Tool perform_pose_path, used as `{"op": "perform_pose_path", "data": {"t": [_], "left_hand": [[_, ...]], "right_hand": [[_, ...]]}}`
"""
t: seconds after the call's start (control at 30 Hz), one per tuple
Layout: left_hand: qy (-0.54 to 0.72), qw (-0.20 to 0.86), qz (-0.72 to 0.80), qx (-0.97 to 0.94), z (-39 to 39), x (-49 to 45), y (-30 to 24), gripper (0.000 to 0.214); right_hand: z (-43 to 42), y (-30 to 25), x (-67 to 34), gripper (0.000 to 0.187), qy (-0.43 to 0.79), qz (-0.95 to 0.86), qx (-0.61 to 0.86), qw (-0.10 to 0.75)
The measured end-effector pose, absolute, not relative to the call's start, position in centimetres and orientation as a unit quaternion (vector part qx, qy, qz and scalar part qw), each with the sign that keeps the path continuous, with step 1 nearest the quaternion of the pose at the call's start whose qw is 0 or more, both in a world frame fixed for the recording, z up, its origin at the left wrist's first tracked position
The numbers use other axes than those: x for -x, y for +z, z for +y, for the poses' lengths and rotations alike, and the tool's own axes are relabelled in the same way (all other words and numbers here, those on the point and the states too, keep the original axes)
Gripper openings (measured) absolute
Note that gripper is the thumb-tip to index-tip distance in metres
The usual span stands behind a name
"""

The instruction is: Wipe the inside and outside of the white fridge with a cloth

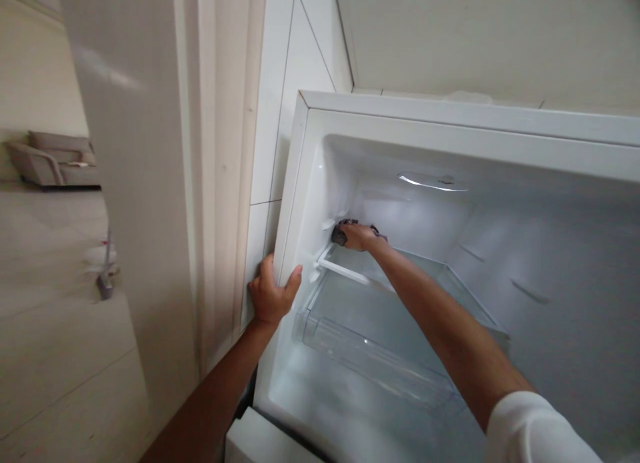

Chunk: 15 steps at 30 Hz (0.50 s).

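Note:
An open white fridge point(450, 116) fills the right half of the view, its inside bare and lit. My left hand point(271, 291) grips the fridge's left front edge, fingers wrapped round it. My right hand point(359, 235) reaches deep inside and presses a dark grey cloth point(340, 234) against the left inner wall, just above a glass shelf point(400, 283). Its fingers are closed over the cloth. A clear plastic drawer front point(370, 356) sits below the shelf.
White wall tiles point(280, 116) and a pale door frame point(220, 183) stand left of the fridge. Beyond, a beige sofa point(50, 160) sits across a light floor, with a mop or brush point(105, 276) on the floor.

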<state>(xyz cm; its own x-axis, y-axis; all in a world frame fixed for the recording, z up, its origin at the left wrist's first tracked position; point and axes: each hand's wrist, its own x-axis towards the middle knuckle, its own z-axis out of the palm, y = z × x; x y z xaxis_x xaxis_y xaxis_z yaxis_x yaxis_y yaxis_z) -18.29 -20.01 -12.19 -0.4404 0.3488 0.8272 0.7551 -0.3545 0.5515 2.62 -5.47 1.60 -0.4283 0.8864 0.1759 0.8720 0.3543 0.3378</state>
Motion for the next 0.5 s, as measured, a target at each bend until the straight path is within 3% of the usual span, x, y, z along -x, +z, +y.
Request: {"op": "perform_pose_path", "data": {"t": [0.5], "left_hand": [[-0.595,0.149,-0.611,0.501,-19.8,17.7,-11.6,0.049]], "right_hand": [[-20.2,-0.9,0.6,0.039,0.207,0.852,-0.471,-0.094]]}}
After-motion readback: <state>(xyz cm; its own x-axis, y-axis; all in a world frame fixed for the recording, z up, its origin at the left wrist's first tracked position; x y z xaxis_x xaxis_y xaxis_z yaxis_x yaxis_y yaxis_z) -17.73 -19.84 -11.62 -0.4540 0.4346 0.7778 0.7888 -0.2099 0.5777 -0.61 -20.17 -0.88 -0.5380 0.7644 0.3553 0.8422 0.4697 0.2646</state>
